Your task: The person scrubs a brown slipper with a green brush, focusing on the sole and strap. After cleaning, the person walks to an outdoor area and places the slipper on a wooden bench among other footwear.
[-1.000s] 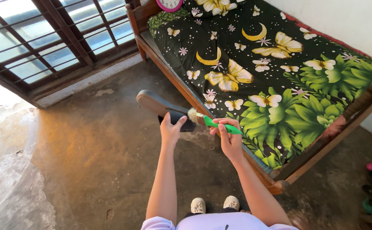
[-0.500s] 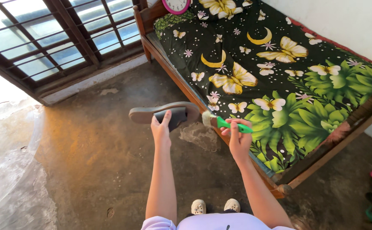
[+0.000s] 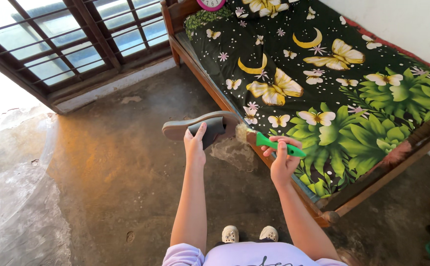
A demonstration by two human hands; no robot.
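Hands hold both things out over the concrete floor (image 3: 101, 187): right hand (image 3: 282, 162) is closed on a light, stiff green brush (image 3: 266, 142), left hand (image 3: 195, 148) pinches a bendy-looking, light sandal (image 3: 202, 129) by its strap, beside the bed (image 3: 323, 88).

From our single head-worn camera we look steeply down along our own arms, the left hand (image 3: 195, 148) and right hand (image 3: 281, 162) close below the lens, the concrete floor (image 3: 101, 187) and bed (image 3: 323, 83) farther off.
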